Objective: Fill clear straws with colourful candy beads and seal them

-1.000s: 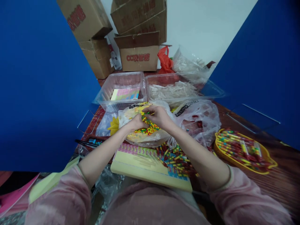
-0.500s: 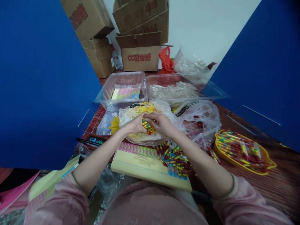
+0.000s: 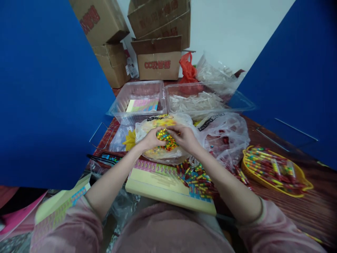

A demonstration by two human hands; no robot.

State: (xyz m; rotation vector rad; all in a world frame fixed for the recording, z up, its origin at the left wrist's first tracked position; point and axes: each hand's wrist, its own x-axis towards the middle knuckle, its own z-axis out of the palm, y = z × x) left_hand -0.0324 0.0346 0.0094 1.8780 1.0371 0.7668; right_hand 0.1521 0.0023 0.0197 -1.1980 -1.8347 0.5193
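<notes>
1. The left hand curves round the left edge of the small coloured beads; whether its grip is clamped on any, I cannot tell.
2. The beads lie heaped in a plastic bag, between both hands; its soft side could sag under a wrist and spill them.
3. The right hand bends over their right side; its grip is also unclear. A loose pinch could drop beads.
4. Coloured sticks lie near, beside the right forearm, which could scatter them if lowered.
</notes>
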